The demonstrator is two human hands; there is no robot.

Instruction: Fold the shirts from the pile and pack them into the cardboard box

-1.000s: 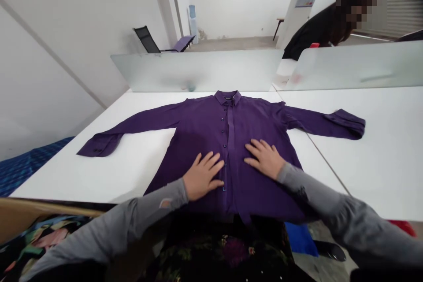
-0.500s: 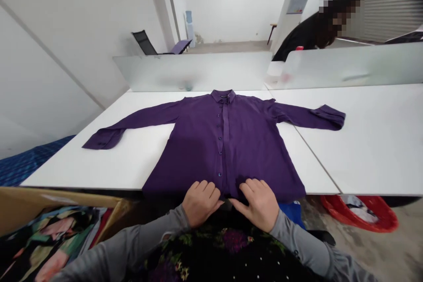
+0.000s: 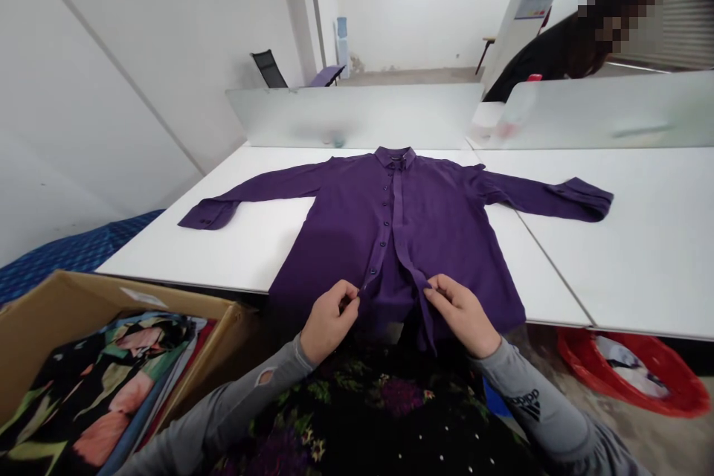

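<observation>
A purple button-up shirt (image 3: 446,216) lies front side up on the white table, collar at the far side and both sleeves spread outward. My left hand (image 3: 330,318) pinches the edge of the front that carries the buttons, low near the hem. The other front edge, with the placket strip, is pinched by my right hand (image 3: 462,311). Between my hands the two edges stand apart at the bottom, and the shirt's inside shows there. Higher up they lie close together below the collar. The hem hangs over the table's near edge.
A cardboard box (image 3: 223,320) of folded clothes stands at the lower left. A red-lined basket (image 3: 692,394) sits on the floor at right. Frosted dividers (image 3: 357,115) run along the table's back (image 3: 658,253). Another person (image 3: 558,48) leans over beyond them.
My hands have moved apart, each now pinching one front edge, and the shirt's lower front has opened between them. The view has shifted, so the shirt appears farther right.
</observation>
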